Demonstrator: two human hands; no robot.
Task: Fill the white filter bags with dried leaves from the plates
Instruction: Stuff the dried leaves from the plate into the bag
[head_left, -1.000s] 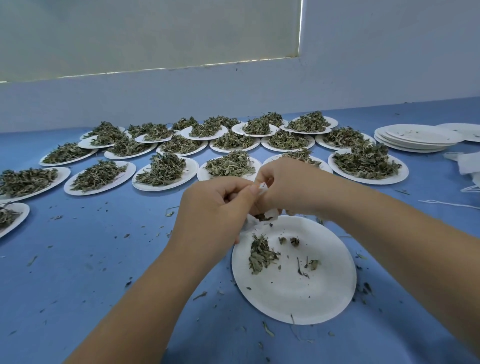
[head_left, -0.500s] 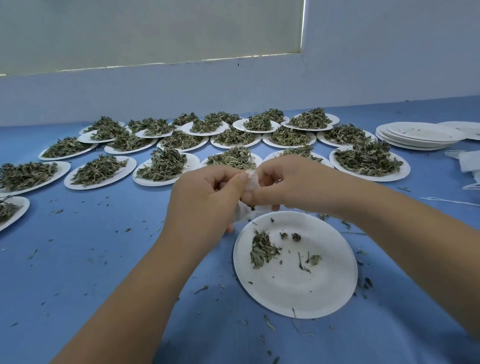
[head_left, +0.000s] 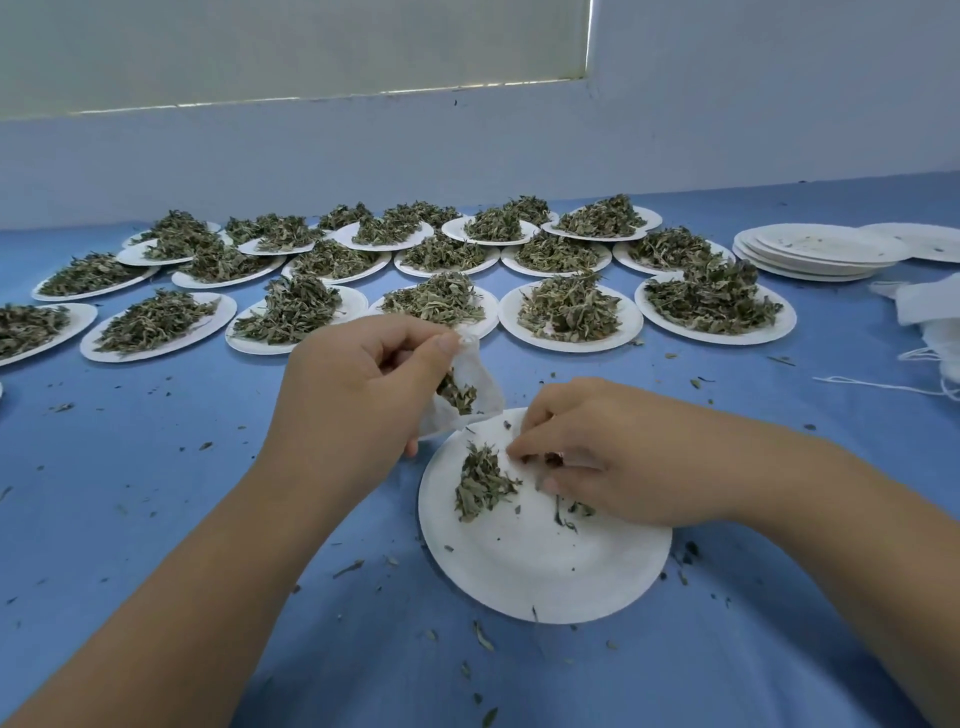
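Leaves (head_left: 483, 486) lie heaped on the near plate (head_left: 545, 582) just left of the right hand (head_left: 613, 457), whose curled fingers (head_left: 524, 448) pinch a few, while the left hand (head_left: 358, 395) pinches the filter bag (head_left: 485, 387) just beyond them.

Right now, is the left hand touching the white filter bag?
Touching. The head view shows the left hand pinching the white filter bag at its top edge between thumb and fingers.
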